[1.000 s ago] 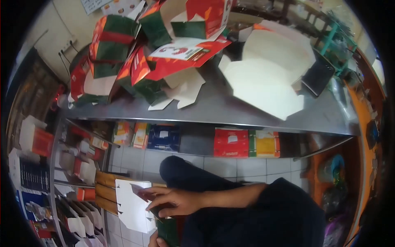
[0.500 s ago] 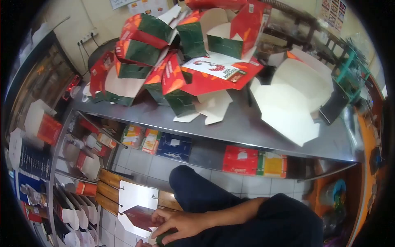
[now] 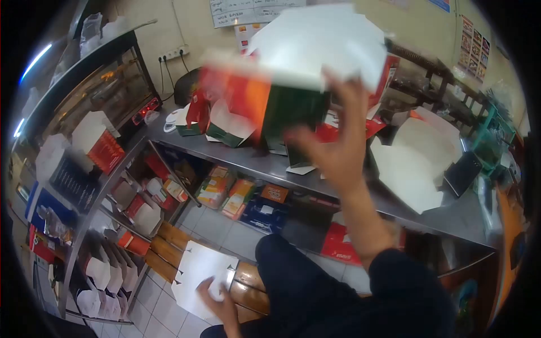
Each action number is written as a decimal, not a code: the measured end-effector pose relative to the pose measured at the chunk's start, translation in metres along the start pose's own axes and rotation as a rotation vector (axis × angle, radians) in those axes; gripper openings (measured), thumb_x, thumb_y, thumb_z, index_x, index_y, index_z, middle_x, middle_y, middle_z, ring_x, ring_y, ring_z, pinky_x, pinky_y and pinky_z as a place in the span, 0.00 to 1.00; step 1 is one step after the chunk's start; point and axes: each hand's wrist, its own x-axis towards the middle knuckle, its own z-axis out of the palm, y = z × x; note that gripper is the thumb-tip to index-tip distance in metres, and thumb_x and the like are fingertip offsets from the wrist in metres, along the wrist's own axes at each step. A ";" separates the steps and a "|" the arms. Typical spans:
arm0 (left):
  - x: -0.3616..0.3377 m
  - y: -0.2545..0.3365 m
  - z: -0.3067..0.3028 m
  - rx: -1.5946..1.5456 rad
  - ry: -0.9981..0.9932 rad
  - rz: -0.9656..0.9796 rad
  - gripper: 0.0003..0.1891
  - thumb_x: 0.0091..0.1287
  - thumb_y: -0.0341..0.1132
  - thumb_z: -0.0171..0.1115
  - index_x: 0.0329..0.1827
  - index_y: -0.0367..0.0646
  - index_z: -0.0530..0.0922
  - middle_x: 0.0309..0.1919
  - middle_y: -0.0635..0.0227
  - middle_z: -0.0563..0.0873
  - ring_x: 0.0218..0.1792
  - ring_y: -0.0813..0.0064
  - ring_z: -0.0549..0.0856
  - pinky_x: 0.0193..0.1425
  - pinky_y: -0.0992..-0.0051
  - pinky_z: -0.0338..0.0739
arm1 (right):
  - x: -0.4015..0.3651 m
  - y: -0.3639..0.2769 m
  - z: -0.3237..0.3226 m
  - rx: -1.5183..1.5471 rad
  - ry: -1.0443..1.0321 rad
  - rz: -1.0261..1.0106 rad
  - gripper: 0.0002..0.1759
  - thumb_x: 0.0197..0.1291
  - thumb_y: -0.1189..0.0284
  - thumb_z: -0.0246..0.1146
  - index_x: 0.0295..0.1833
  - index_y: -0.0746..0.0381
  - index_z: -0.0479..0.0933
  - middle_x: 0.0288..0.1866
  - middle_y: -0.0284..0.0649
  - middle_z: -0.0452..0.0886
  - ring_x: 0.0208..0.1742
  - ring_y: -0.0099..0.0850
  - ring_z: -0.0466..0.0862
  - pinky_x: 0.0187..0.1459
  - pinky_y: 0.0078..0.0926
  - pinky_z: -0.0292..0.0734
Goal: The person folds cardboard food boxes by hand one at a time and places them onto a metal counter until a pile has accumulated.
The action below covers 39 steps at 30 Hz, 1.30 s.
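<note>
High over the near edge of the steel counter [image 3: 253,160], right hand [image 3: 338,143] raised, grip wide with fingers splayed, right at a blurred folded box [image 3: 270,90] of red, orange and green card with a white flap on top; contact between fingertips and card impossible to tell through the motion blur. Low and near, left hand [image 3: 221,297] down on a stack of flat white carton blanks [image 3: 197,270] lying on a wooden bench [image 3: 251,281] beside the knee; grip there hidden under the palm, so no telling wide or pinched. Behind the box, far left on the counter, a loose heap of made-up boxes [image 3: 222,121]; to the right, more white blanks [image 3: 411,163] spread flat. Likely trouble, judged from here: with so open a grip and so much speed, an easy drop short of the counter onto the tiled floor, or a hard landing in the heap and a slide of boxes off the edge; a loose flap apt to spring open on impact; blanks on the bench apt to slip from under a single unwatched hand. As for writing: sheets pinned on the far wall [image 3: 253,11] too blurred to read; print on the box smeared; labels on the packs [image 3: 242,194] on the shelf below too small; no brand legible anywhere.
</note>
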 end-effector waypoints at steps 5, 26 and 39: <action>-0.014 -0.143 0.075 0.347 -0.403 -0.024 0.41 0.56 0.45 0.78 0.72 0.39 0.72 0.75 0.46 0.68 0.76 0.43 0.65 0.80 0.46 0.56 | 0.060 0.071 0.009 -0.288 -0.055 0.154 0.57 0.58 0.62 0.77 0.85 0.61 0.49 0.75 0.60 0.63 0.75 0.53 0.66 0.73 0.47 0.64; 0.047 -0.079 -0.016 0.222 0.004 0.056 0.10 0.75 0.30 0.58 0.37 0.35 0.82 0.31 0.50 0.83 0.31 0.49 0.82 0.37 0.56 0.75 | -0.211 -0.041 0.001 0.569 -0.920 0.577 0.22 0.71 0.69 0.65 0.68 0.59 0.77 0.66 0.45 0.79 0.67 0.41 0.79 0.67 0.36 0.73; -0.053 0.056 -0.075 -0.927 -0.509 -0.660 0.11 0.72 0.29 0.66 0.53 0.36 0.84 0.50 0.62 0.88 0.50 0.69 0.88 0.55 0.70 0.82 | -0.211 -0.080 0.068 1.395 -0.744 0.404 0.16 0.54 0.62 0.78 0.43 0.52 0.80 0.46 0.31 0.81 0.56 0.33 0.80 0.79 0.53 0.42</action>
